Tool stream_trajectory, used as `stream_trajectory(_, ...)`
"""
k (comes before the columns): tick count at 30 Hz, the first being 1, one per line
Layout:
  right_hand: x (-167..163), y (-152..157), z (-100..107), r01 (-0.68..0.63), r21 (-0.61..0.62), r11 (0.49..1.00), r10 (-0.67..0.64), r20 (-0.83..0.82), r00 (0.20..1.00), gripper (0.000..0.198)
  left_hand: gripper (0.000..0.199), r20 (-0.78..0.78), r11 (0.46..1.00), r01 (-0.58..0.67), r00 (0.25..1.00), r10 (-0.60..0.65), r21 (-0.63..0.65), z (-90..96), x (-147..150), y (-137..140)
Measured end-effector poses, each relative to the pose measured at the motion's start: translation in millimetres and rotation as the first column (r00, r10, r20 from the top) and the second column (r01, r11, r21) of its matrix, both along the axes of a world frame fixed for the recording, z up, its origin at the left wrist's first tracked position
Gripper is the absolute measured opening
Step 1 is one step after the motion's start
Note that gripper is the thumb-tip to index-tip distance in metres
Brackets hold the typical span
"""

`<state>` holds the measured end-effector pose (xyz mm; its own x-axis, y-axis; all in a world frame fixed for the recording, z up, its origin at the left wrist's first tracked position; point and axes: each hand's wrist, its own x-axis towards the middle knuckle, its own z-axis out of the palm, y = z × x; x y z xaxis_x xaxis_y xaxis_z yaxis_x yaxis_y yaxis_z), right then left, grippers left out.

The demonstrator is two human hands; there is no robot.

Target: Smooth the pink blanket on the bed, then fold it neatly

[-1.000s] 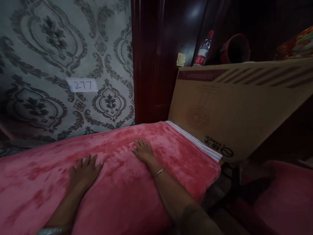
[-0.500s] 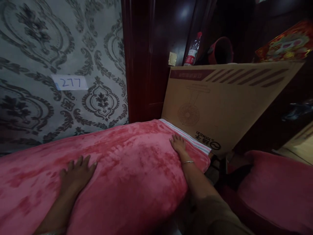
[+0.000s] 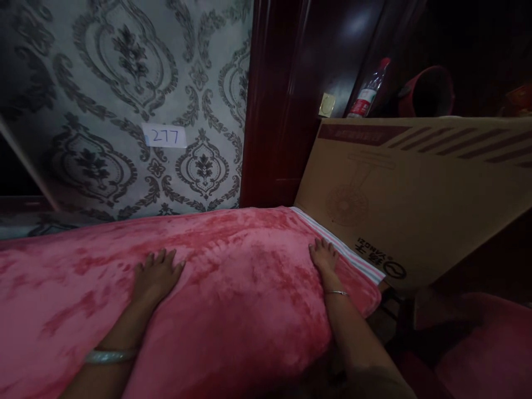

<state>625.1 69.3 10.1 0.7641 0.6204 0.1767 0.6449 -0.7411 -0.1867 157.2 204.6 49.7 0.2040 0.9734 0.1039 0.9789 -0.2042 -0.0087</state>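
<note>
From where I stand, the pink blanket (image 3: 233, 299) lies right under both palms, its long side running left to right along the patterned wall (image 3: 199, 105). The left hand (image 3: 155, 274) rests flat on it, fingers spread and pointing towards the wall, pinching nothing that I can see. The right hand (image 3: 325, 256) also lies palm down on the plush, fingers a little fanned, and it isn't gathering any cloth either. Between the two hands there is a broad stretch of blanket, slightly rumpled near the left one.

What matters most is the right end: the striped cloth (image 3: 344, 245) shows there as a narrow band, slanting from the back by the wall down towards the near corner. The right hand is by far the nearer one, just beside that band but apart from it, while the left sits well away. Past the band stands a big cardboard box (image 3: 419, 194), with a plastic bottle (image 3: 368, 94) near its top edge
</note>
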Motion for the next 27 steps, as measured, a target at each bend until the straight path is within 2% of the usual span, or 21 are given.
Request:
stream_trajectory(6,-3,-3,4,0.005,0.013,1.000,-0.005,-0.010,1.000,0.054,0.068,0.027,0.997,0.005,1.000,-0.007,0.073,3.0,6,-5)
stream_trajectory(8,-7,-2,11,0.024,0.011,1.000,-0.024,-0.019,1.000,0.053,0.067,0.039,0.991,0.106,0.993,-0.109,0.087,4.2,10,-6)
stream_trajectory(10,-18,4,21,0.056,0.011,0.998,-0.055,-0.053,0.997,0.051,0.063,0.025,0.975,0.222,0.975,-0.223,0.021,4.3,14,-7)
stream_trajectory(11,-27,9,27,0.037,0.021,0.999,-0.035,-0.067,0.997,0.051,0.061,0.012,0.967,0.255,0.967,-0.255,-0.023,3.9,15,-7)
stream_trajectory(13,-54,23,34,-0.164,0.058,0.985,0.168,-0.073,0.983,0.053,0.059,-0.021,0.961,0.267,0.963,-0.269,-0.075,2.0,16,-5)
stream_trajectory(14,-71,32,36,-0.327,0.075,0.942,0.332,-0.056,0.942,0.054,0.059,-0.037,0.962,0.261,0.964,-0.264,-0.074,0.6,16,-4)
stream_trajectory(15,-88,42,36,-0.515,0.081,0.853,0.519,-0.044,0.854,0.055,0.060,-0.049,0.964,0.258,0.964,-0.261,-0.068,-1.3,16,-2)
stream_trajectory(17,-119,64,32,-0.748,0.074,0.660,0.751,-0.045,0.658,0.055,0.060,-0.059,0.964,0.258,0.963,-0.262,-0.056,-6.0,14,1)
stream_trajectory(18,-130,76,30,-0.831,0.078,0.551,0.835,-0.051,0.549,0.057,0.061,-0.059,0.965,0.258,0.964,-0.260,-0.049,-8.6,13,3)
stream_trajectory(19,-137,89,28,-0.877,0.087,0.472,0.881,-0.056,0.469,0.057,0.061,-0.057,0.965,0.257,0.964,-0.259,-0.041,-11.4,12,4)
stream_trajectory(20,-140,102,28,-0.903,0.100,0.417,0.909,-0.060,0.413,0.056,0.062,-0.055,0.966,0.257,0.964,-0.259,-0.037,-14.3,11,6)
stream_trajectory(21,-137,116,28,-0.910,0.112,0.400,0.917,-0.062,0.395,0.055,0.063,-0.053,0.966,0.258,0.964,-0.259,-0.034,-17.4,10,8)
stream_trajectory(22,-131,129,30,-0.899,0.119,0.421,0.907,-0.062,0.417,0.054,0.064,-0.048,0.965,0.260,0.964,-0.261,-0.029,-20.7,8,11)
stream_trajectory(24,-107,155,34,-0.852,0.107,0.513,0.858,-0.043,0.511,0.053,0.066,-0.029,0.960,0.280,0.959,-0.280,-0.014,-29.0,3,16)
stream_trajectory(27,-57,184,36,-0.692,0.044,0.720,0.693,0.016,0.721,0.056,0.067,0.014,0.943,0.329,0.944,-0.330,0.048,-46.8,-7,25)
